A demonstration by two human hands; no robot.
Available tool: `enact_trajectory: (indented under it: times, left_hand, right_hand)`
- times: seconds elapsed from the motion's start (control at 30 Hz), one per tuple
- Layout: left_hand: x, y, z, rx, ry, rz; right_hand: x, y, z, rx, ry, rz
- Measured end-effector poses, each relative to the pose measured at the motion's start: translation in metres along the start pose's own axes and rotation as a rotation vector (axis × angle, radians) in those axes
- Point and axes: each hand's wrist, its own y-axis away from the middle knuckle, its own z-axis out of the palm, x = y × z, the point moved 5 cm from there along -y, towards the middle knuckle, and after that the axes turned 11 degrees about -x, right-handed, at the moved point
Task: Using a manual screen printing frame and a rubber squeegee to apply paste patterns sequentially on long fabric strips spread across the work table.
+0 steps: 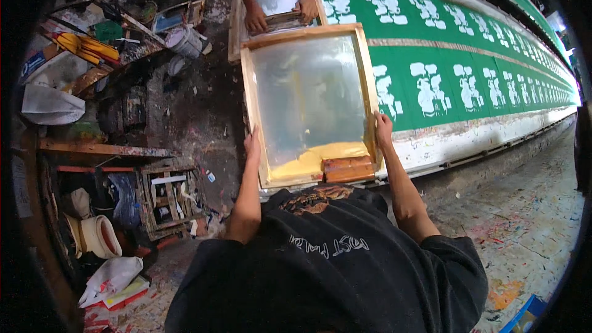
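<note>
Between my hands is a wooden-framed printing screen (248,95) with a greyish, see-through mesh. My left hand (251,143) is closed on the left side rail, its fingers partly hidden by the frame. On the opposite rail, my right hand (383,127) is closed with the thumb along the wood. Yellow ink (296,163) is pooled across the near end of the mesh. A brown wooden squeegee (348,170) lies in the near right corner, beside the ink. The screen's right side overlaps green fabric (413,65) with white printed shapes.
Across from me, a co-worker's hands (281,16) hold a squeegee over a second framed screen (234,40). The long printing table (425,145) stretches away to the right. Left are a white bucket (184,42), a wooden shelf edge (111,149) and scattered clutter on the stained floor.
</note>
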Motion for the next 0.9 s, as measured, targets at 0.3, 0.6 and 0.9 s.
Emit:
enact_trajectory:
  times: [0.3,0.6,0.9]
  left_hand:
    - [0.013,-0.016,-0.009,-0.177,0.119,0.084]
    - [0.016,-0.056,0.005,-0.176,0.087,-0.009]
    - [0.049,-0.033,0.005,-0.047,-0.082,0.073]
  right_hand:
    - [-0.115,0.097,0.043,-0.058,0.889,-0.415]
    - [-0.072,0.172,0.08,-0.876,1.475,-0.546]
    - [-0.086,0.143,0.098,-0.754,1.447,-0.64]
